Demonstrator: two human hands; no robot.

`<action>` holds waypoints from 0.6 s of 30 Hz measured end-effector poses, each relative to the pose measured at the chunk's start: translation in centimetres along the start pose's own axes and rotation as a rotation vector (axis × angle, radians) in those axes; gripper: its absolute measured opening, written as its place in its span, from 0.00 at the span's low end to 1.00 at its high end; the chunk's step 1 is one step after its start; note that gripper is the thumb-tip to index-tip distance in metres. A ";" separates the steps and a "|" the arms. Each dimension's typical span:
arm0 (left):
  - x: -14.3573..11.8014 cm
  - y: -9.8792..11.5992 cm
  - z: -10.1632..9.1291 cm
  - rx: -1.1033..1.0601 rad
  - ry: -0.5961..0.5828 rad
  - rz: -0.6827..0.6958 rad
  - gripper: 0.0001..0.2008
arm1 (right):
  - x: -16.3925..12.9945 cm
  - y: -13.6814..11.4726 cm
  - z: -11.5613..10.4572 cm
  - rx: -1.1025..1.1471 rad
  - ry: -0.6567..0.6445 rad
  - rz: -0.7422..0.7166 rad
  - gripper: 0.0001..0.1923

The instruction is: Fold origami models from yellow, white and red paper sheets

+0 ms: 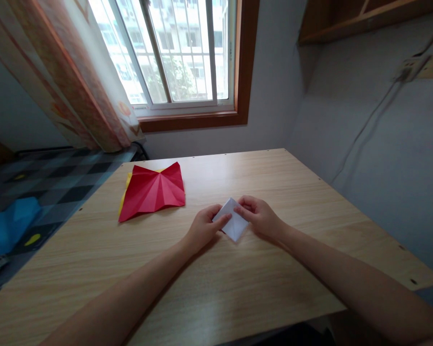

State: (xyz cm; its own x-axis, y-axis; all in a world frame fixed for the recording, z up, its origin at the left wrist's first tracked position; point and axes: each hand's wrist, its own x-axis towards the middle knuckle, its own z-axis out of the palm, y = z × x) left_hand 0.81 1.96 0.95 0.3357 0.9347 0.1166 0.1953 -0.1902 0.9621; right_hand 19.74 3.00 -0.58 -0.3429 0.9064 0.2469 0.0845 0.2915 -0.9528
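A small folded white paper (234,222) lies on the wooden table (260,288), near its middle. My left hand (203,228) pinches the paper's left edge between thumb and fingers. My right hand (260,217) grips its upper right edge, with fingers curled over the fold. Both hands rest low on the tabletop, one on each side of the paper.
A creased red paper sheet (152,191) lies at the table's back left, with a yellow sheet (125,189) peeking out under it. A checkered bed (54,185) with a blue cloth (7,225) lies left of the table. Window (173,53) and curtain (75,77) behind; wall close on the right.
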 end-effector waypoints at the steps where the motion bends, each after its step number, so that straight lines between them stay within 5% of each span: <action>1: 0.0 -0.1 0.1 -0.021 -0.001 -0.007 0.16 | -0.1 0.0 0.1 -0.015 0.016 -0.008 0.15; 11: 0.0 -0.7 0.5 -0.192 -0.123 -0.101 0.17 | 0.0 0.3 0.3 -0.093 0.040 -0.037 0.15; 18: 0.2 -0.7 0.2 -0.374 0.043 -0.137 0.18 | 0.5 0.7 0.6 0.166 -0.012 0.032 0.19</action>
State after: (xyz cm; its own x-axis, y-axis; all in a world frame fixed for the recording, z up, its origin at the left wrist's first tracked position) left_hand 0.96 2.18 0.26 0.2896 0.9570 -0.0160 -0.1157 0.0516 0.9919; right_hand 19.08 3.43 -1.19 -0.3538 0.9104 0.2146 -0.0602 0.2068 -0.9765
